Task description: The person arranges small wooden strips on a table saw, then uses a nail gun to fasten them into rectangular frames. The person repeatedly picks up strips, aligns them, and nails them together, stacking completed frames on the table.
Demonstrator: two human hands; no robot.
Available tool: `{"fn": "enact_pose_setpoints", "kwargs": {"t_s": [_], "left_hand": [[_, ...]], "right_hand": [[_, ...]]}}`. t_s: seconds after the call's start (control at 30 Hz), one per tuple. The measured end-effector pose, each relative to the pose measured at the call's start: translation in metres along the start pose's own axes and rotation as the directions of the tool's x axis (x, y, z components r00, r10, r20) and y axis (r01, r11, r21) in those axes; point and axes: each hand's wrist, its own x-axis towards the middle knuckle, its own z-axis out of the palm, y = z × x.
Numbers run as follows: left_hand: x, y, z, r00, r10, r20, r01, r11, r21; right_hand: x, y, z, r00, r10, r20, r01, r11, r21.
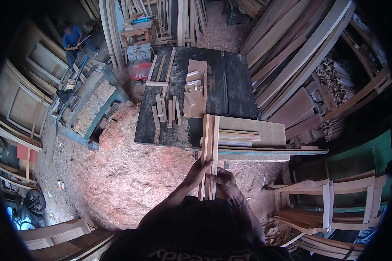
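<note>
Close to my body I hold a few long, narrow wooden strips [211, 139] side by side, their far ends over the near edge of a dark-topped table [235, 93]. My left hand [199, 171] is wrapped on their left side, and my right hand [225, 179] grips them from the right, a little nearer to me. Beside the strips, more wooden pieces [239, 135] lie on a wide board [272, 129] at the table's near right. Several short wooden blocks [165, 108] and a thin brown panel [197, 104] with small offcuts on it rest farther left.
Shavings cover the floor [126, 169]. A bench [89, 106] heaped with shavings stands left, and a person in blue [72, 37] works behind it. Tall planks [300, 48] lean at the right. Wooden frames [331, 200] stand near right, and a grey motor [139, 53] sits beyond the table.
</note>
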Motion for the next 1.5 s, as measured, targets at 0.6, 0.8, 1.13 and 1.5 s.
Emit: {"fn": "enact_pose_setpoints", "kwargs": {"t_s": [0.6,0.8,1.13,1.5], "left_hand": [[-0.033,-0.04,0.016,0.999,0.036,-0.013,-0.037,0.855,-0.517],[-0.021,-0.028,0.024,0.984,-0.106,-0.147,0.019,0.866,-0.499],[0.076,-0.011,0.078,0.79,0.025,-0.612,-0.389,0.792,-0.471],[0.157,0.002,0.158,0.715,-0.009,-0.699,-0.437,0.775,-0.456]], "right_hand": [[-0.028,0.001,0.013,0.991,-0.082,0.104,0.124,0.856,-0.502],[-0.014,-0.002,0.008,0.998,0.049,-0.046,-0.066,0.848,-0.525],[0.022,-0.058,-0.047,0.792,-0.448,0.415,0.502,0.09,-0.86],[0.066,-0.156,-0.136,0.943,-0.088,0.32,0.331,0.187,-0.925]]}}
